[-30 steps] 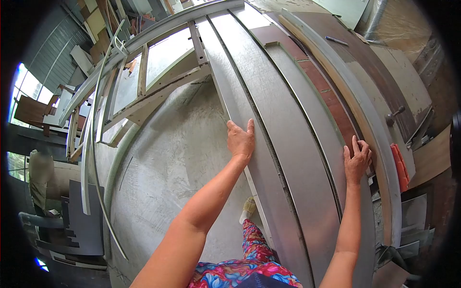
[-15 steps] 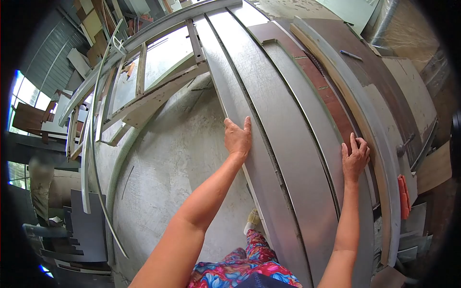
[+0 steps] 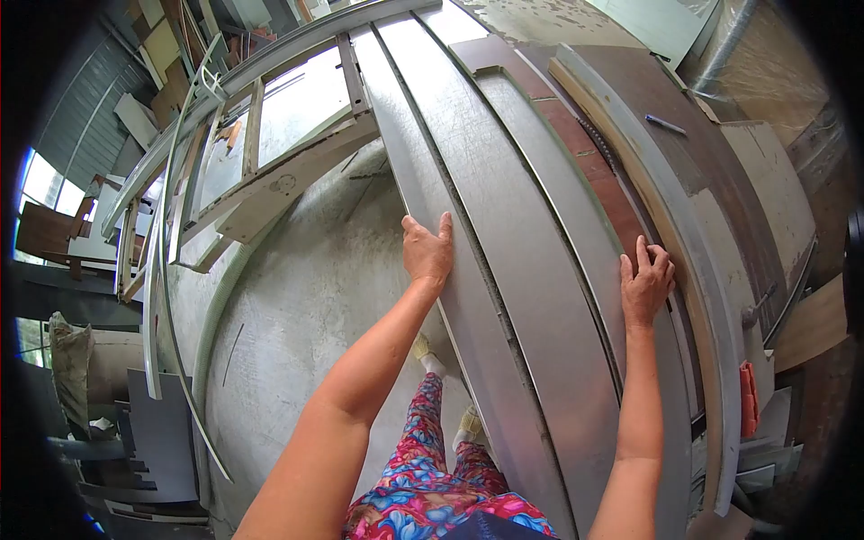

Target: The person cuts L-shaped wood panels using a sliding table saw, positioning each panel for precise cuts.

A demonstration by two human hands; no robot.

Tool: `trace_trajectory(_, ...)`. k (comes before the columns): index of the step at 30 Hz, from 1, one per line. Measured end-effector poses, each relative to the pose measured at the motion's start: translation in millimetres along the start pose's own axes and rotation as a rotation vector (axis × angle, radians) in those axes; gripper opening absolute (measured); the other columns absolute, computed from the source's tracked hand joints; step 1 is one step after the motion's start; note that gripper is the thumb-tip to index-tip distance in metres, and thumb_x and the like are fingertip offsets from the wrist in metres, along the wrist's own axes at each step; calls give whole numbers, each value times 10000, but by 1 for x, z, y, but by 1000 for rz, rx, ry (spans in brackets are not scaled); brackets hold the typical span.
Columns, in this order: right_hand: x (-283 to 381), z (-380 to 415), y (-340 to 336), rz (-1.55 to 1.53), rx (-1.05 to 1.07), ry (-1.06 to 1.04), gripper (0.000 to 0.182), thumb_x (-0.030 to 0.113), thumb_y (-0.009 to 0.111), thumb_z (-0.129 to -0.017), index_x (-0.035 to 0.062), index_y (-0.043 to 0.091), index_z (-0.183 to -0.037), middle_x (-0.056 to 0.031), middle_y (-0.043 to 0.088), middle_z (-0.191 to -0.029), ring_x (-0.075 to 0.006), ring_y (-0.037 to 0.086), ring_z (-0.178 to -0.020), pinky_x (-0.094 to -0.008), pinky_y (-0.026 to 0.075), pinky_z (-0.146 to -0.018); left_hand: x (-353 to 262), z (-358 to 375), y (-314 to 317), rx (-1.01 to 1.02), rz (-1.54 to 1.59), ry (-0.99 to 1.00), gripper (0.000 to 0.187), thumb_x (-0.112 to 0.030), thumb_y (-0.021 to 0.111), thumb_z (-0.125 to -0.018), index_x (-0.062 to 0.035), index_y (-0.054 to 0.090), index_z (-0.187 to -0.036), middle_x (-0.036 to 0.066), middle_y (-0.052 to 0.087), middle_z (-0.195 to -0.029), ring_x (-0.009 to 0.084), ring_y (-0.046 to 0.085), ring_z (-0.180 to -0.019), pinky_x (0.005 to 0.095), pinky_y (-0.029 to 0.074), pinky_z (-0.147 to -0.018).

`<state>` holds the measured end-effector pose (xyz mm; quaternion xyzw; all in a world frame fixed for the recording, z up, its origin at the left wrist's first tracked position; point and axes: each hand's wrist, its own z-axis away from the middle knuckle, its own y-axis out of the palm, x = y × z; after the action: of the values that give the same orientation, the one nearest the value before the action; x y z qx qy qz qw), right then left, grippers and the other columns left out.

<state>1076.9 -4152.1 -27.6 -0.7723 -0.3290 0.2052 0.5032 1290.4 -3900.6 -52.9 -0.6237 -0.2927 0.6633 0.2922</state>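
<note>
My left hand [image 3: 427, 250] grips the outer left edge of a long silver metal table [image 3: 504, 216]. Its thumb lies on top, and fingers bend over the side. Lengthwise dark slots run between the table's strips. Farther right, my right hand [image 3: 646, 286] has its fingers bent over the right side of a long grey panel [image 3: 576, 207], with the thumb on top. The panel has a cut-out at its far end. A reddish-brown strip [image 3: 589, 166] runs along its right side up to my fingertips. The undersides of both hands are hidden.
A metal-framed bar [image 3: 630, 126] curves along the right, with a pen [image 3: 666, 124] on the brown surface beyond. An open support frame [image 3: 270, 171] extends left. Thin long strips [image 3: 166, 288] hang at the left. An orange-red object [image 3: 749, 399] is at lower right.
The silver table, grey panel and both hands have shifted forward relative to the bar and pen. My body has stepped along, and two feet show now instead of one. Both hands keep their places.
</note>
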Motion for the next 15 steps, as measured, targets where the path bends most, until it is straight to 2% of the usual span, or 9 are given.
trace_trajectory(15,51,-46,30,-27,6,24,459,324,685,-771,193,574,-1197,-15,477,-1086,-217,468,-1030,-411,419,-824,2,-39,6,19,16,16,673,-450,598,-819,108,369,-1119,313,552,-1015,433,565,-956,445,464,-812)
